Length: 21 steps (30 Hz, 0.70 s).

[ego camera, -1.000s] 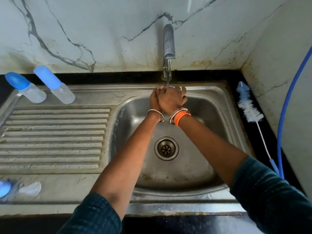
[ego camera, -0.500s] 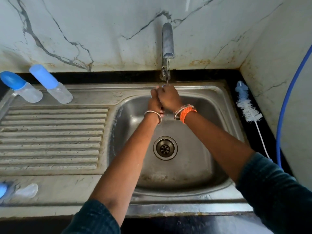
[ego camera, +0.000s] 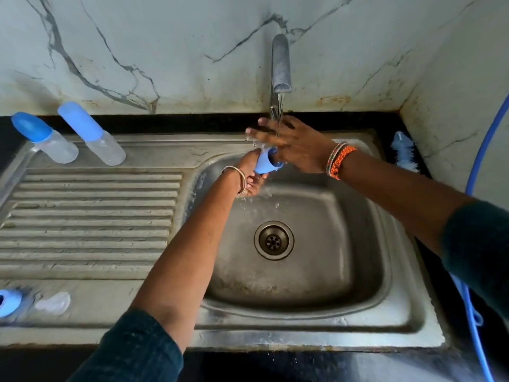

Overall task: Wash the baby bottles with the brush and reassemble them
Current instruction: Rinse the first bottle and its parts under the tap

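- Head view, the hands: a second ago both were clasped together under the tap (ego camera: 281,64), hiding whatever they held. Now they have come apart. The left hand (ego camera: 252,175) has dropped a little and its grip is curled round a blue cap (ego camera: 266,162), held over the back edge of the sink (ego camera: 325,307) bowl. The right hand (ego camera: 286,142) has lifted above it, fingers straight and spread, with the stream falling on them.
- Head view, meaning: I judge this as the rinse of the cap nearing its end, the free hand being rinsed or about to reach for something else.
- Head view, other pieces: two capped baby bottles (ego camera: 71,133) lie at the far left corner of the draining board, unmoved. A blue ring (ego camera: 8,301) and a clear teat (ego camera: 53,302) sit at the near left edge, so one bottle looks not yet reassembled. The brush (ego camera: 405,151) lies on the desk beside the sink's far right corner, untouched.
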Each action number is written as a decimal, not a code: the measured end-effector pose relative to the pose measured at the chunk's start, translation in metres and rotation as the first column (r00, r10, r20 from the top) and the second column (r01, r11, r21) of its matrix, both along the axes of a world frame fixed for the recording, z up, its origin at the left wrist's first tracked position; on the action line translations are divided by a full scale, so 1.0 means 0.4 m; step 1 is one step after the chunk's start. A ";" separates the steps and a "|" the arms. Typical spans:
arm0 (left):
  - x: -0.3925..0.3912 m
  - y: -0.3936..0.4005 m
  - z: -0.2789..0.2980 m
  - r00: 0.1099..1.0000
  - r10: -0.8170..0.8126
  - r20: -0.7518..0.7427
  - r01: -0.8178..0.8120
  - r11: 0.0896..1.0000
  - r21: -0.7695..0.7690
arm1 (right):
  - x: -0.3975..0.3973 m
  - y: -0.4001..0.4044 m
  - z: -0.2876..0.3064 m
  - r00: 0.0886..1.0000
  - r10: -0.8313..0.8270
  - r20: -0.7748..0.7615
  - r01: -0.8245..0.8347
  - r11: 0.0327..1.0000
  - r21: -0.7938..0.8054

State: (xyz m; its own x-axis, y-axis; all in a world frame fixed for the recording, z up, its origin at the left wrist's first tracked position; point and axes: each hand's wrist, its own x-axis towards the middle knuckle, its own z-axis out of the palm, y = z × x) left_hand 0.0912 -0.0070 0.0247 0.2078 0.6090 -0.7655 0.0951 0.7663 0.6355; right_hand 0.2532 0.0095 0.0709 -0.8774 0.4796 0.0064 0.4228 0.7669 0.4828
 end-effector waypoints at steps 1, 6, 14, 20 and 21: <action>-0.001 0.006 -0.009 0.990 0.072 0.119 -0.076 0.997 0.029 | -0.001 -0.008 -0.020 0.988 -0.101 -0.121 0.090 0.992 -0.089; 0.052 -0.001 -0.049 0.787 0.403 0.466 -0.456 0.890 0.001 | -0.061 -0.077 -0.051 0.615 -0.706 -0.351 0.377 0.654 -0.656; 0.047 -0.036 -0.100 0.923 0.326 0.204 -0.343 0.938 0.049 | -0.085 -0.109 -0.084 0.266 -0.769 -0.581 0.352 0.639 -0.684; -0.031 -0.033 -0.143 0.928 0.372 -0.013 -0.367 0.919 0.147 | -0.097 -0.135 -0.218 0.216 -0.895 -0.390 0.420 0.445 -0.791; -0.038 -0.029 -0.154 0.928 0.373 -0.008 -0.369 0.920 0.134 | -0.100 -0.131 -0.224 0.216 -0.899 -0.381 0.437 0.438 -0.786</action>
State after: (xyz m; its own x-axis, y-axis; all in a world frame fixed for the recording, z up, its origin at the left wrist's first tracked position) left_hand 0.0761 -0.0185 -0.0371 -0.0758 0.7303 -0.6790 -0.1581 0.6635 0.7313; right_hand 0.2134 -0.0430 -0.0185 0.0252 0.9989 -0.0393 0.8478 -0.0422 -0.5286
